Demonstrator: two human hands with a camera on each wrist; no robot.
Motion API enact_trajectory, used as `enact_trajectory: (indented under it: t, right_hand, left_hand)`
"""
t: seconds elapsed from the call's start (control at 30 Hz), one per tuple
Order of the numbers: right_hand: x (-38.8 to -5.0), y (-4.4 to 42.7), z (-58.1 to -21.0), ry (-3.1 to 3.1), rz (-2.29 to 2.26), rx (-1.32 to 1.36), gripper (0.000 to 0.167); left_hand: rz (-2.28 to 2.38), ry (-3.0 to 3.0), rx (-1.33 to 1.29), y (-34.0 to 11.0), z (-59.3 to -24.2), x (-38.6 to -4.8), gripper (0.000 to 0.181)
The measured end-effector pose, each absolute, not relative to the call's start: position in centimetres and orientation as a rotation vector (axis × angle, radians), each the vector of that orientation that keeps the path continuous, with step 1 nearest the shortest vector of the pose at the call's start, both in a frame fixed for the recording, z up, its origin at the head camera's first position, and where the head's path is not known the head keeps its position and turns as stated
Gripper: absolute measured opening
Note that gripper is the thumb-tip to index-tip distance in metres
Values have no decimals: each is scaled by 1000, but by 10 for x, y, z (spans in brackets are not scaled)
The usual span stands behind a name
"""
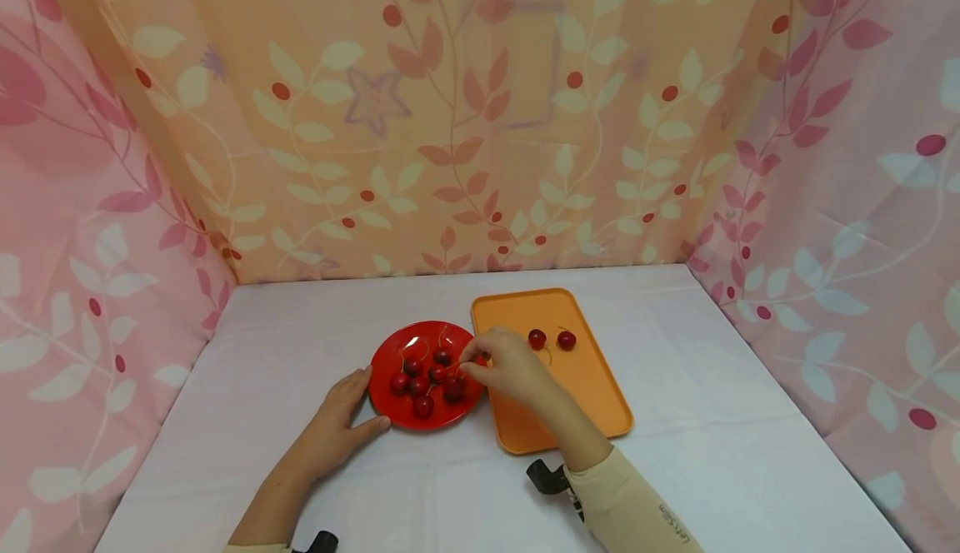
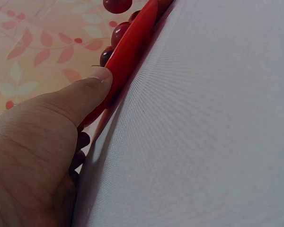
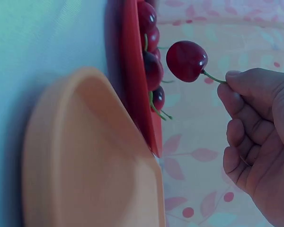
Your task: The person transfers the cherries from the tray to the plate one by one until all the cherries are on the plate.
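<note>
My right hand (image 1: 517, 370) pinches the green stem of a dark red cherry (image 3: 186, 61) between thumb and forefinger; the cherry hangs above the red plate (image 1: 382, 351). In the right wrist view the other fingers of that hand (image 3: 267, 123) are loosely bent. Several cherries with stems (image 1: 417, 386) lie on the plate. At the plate's left and near edge, my left hand (image 1: 337, 424) touches the rim with fingers and thumb spread. The left wrist view has the thumb of that hand (image 2: 42, 137) resting against the rim of the plate (image 2: 128, 56).
To the right of the plate lies an orange tray (image 1: 592, 386), its left edge close to the plate. Two cherries (image 1: 537, 339) rest on the tray. A white cloth (image 1: 262, 353) covers the table, and patterned curtains (image 1: 450, 120) hang behind and at both sides.
</note>
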State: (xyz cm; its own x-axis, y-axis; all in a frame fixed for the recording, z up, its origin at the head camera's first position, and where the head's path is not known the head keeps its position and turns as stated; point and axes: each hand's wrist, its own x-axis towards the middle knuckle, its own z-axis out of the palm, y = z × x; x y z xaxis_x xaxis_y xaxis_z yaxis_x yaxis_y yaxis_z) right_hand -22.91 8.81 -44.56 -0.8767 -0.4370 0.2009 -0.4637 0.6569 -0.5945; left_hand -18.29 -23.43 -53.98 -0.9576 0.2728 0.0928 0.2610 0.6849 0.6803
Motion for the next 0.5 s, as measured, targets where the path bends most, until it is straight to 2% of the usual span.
enact_trajectory:
  t: [0.5]
  right_hand:
    - [-229,77,-463,-2905,1042,705,8]
  left_hand:
    - [1144,2871,454,-234,-539,-183,95]
